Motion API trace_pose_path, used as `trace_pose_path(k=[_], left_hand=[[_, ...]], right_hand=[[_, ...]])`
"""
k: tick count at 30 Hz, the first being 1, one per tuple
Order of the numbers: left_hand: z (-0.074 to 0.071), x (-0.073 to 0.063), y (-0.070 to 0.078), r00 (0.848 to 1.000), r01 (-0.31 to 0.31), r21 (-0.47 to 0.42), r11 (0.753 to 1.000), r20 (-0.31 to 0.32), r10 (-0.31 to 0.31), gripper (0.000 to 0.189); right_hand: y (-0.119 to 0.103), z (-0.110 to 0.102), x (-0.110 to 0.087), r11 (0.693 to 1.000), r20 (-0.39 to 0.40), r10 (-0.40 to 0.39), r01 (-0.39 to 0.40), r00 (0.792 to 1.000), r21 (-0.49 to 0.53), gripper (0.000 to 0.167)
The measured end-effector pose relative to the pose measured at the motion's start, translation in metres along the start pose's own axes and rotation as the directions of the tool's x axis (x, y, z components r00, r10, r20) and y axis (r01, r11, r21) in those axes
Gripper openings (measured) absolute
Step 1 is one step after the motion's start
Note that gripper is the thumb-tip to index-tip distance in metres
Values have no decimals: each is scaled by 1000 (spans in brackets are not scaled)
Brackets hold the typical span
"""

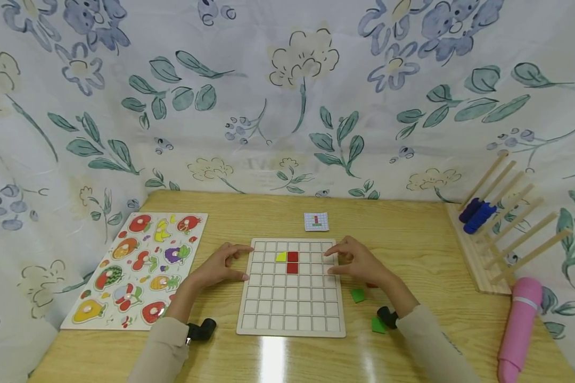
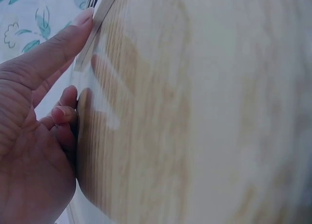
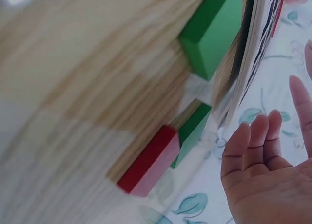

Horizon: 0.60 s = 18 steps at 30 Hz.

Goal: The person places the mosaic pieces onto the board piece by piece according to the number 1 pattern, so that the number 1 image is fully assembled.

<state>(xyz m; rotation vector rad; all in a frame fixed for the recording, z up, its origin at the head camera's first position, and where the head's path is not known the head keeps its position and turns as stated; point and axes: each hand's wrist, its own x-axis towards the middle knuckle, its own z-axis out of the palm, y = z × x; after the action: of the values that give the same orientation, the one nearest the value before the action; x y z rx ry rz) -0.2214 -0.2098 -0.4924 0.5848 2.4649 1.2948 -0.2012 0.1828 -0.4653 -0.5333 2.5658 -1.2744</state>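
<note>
A pale grid board (image 1: 263, 322) lies flat on the table, bearing a yellow piece (image 1: 280, 257) with a slanted side and two red square tiles, one upper (image 1: 293, 256) and one lower (image 1: 292, 268). At its left edge is my left hand (image 1: 215, 267), index finger and thumb extended to the rim. In the left wrist view the thumb (image 2: 63, 51) meets the board's side. My right hand (image 1: 359, 263) is at the opposite edge, index finger and thumb reaching over the rim. Beside that hand lie two green tiles (image 1: 358, 295) and a mostly covered red tile (image 1: 371, 285).
Behind the board lies a small printed pattern card (image 1: 316, 222). A fruit puzzle board (image 1: 144, 268) lies on the left. Toward the right stand a wooden peg rack (image 1: 479, 266) with blue pieces and a pink cylindrical object (image 1: 519, 330). Floral cloth (image 1: 287, 106) hangs behind the table.
</note>
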Motion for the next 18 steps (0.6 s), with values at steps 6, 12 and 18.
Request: trace_pose_path(k=[6,12,18], left_hand=[[0,0,0,1000,-2,-12,1000,2,2,65],[0,1,-1,1000,-3,-5,1000,3,3,65],[0,1,-2,1000,-6,-4,1000,5,6,65]], right_hand=[[5,-6,-7,1000,-33,-14,14,999,0,36],[18,-11,-18,999,-51,-41,41,998,8,37],[26,-15,-30,999,-76,-39,40,996,10,39]])
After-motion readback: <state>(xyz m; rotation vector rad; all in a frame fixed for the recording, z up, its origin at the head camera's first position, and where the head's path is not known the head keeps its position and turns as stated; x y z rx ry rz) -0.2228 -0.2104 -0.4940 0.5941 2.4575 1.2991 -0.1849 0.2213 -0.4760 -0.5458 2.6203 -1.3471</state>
